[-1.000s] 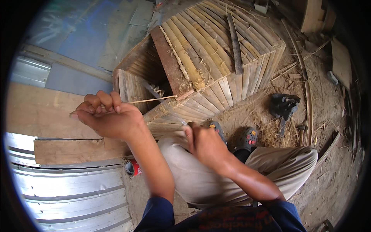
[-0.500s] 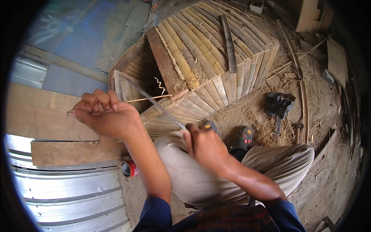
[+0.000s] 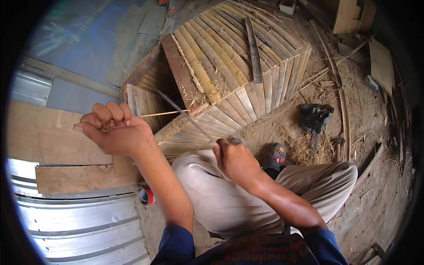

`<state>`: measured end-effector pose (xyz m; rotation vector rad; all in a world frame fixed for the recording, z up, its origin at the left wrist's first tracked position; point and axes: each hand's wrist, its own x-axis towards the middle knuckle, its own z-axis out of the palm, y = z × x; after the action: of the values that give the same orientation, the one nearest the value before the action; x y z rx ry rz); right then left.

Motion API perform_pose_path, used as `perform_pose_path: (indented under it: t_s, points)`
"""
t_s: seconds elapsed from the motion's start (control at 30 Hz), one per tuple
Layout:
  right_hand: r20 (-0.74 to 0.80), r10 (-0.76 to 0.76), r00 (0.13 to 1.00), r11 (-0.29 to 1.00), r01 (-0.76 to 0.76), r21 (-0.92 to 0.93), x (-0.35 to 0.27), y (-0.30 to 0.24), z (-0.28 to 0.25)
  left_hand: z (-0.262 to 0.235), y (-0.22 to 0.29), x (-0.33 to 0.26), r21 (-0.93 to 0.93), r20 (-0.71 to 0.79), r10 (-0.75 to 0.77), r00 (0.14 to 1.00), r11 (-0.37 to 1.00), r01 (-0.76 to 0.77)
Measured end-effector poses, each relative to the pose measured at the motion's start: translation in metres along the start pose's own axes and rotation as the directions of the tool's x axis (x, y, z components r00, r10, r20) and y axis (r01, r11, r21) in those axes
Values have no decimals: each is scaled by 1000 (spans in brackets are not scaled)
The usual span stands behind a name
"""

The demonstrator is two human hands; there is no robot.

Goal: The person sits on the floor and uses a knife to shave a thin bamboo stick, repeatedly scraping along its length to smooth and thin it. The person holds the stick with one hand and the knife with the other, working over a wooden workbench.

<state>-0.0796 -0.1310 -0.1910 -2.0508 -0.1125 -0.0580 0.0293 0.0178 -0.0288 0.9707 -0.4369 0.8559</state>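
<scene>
My left hand (image 3: 117, 128) is turned palm up with its fingers curled round a thin pale wooden stick (image 3: 161, 114). The stick reaches rightward to the red-brown end board (image 3: 179, 73) of a barrel-like slatted wooden structure (image 3: 234, 62). In my right hand (image 3: 238, 163), closed above my knee, is a long thin knife; its handle is hidden in the fist. The knife's blade (image 3: 201, 130) slants up and left, blurred by motion, and crosses the stick near its right end in this view. I cannot tell whether they touch.
A dark flat strip (image 3: 253, 53) lies on the slats. On the dirt floor to the right are a black bag (image 3: 315, 117), a heap of shavings (image 3: 324, 150), a hammer (image 3: 338, 149) and long wood strips. A red can (image 3: 145, 195) stands beside corrugated metal sheets (image 3: 79, 221) at left.
A curled shaving seen on the stick is gone from view. The blade's tip has shifted slightly right and down. My left hand keeps its hold, and the whole view has shifted a little.
</scene>
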Motion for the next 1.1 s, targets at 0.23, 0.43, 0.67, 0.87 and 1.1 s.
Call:
perform_pose_path:
  t_s: [0.23,0.43,0.67,0.87,1.1]
  points:
    - [-106,-102,989,979,119,168,-16,-40,-7,-16,3,5,-288,265,-70,962,946,148]
    - [66,81,994,988,-89,124,-6,-46,-13,-13,5,-6,-211,172,-21,985,976,57]
    - [75,-65,995,974,47,224,-15,-38,-11,-9,3,-8,-146,44,17,999,989,-10]
    - [12,74,997,995,-74,70,-7,-29,-10,-8,7,-7,-269,77,-8,997,963,29]
    - [16,93,996,993,-94,69,-16,-18,-4,-21,9,-2,-217,53,-21,998,976,32]
